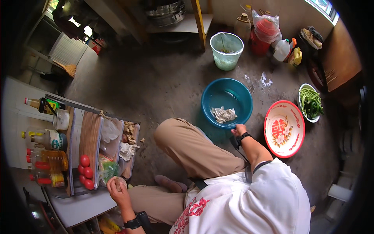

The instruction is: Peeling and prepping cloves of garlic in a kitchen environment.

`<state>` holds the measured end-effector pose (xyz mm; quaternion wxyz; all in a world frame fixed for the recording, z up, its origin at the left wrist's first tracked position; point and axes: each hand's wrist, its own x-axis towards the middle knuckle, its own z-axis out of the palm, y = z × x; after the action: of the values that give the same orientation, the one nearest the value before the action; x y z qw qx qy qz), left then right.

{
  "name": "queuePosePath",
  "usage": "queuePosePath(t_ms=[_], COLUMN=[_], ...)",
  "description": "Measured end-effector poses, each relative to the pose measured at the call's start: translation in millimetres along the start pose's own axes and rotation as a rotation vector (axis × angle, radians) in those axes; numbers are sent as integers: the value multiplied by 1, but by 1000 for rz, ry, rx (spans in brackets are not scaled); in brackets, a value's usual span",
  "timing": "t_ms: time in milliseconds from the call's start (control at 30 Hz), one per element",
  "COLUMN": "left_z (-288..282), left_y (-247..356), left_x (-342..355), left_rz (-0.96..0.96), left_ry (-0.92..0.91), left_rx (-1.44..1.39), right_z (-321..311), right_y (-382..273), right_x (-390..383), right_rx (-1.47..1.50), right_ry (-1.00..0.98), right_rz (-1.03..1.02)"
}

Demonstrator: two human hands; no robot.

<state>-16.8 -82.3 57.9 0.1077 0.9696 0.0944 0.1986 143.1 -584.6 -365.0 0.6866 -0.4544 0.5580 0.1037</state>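
right hand (239, 131) grips teal basin (210, 95) by its rim, presumably steadying it; left hand (119, 192) curls beside plastic bag (110, 168), grasp undeterminable.

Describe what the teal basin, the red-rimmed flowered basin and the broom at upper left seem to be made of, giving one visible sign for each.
Teal basin: probably smooth plastic, judging by its even colour and soft sheen.
Red-rimmed basin: perhaps glossy enamelled metal, given the shiny white surface with its floral pattern, though plastic is possible.
Broom: likely matt, dry plant fibre; its head is straw-coloured and splayed.
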Motion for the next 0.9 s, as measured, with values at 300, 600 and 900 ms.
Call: queuePosePath(t_ms=[300,600,900], left_z=[13,31,51], left_y=[-16,-11,1], left_x=[0,10,43], left_rz=[-53,-110,-165], left_ry=[79,55,-4], left_rx=[23,63,4], right_z=[-58,71,196], right_y=[-88,-256,-330], right_x=[57,-45,-46], right_rx=[-280,-1054,-1301], right_ry=[120,456,149], right_rz=[-105,-1214,-1173])
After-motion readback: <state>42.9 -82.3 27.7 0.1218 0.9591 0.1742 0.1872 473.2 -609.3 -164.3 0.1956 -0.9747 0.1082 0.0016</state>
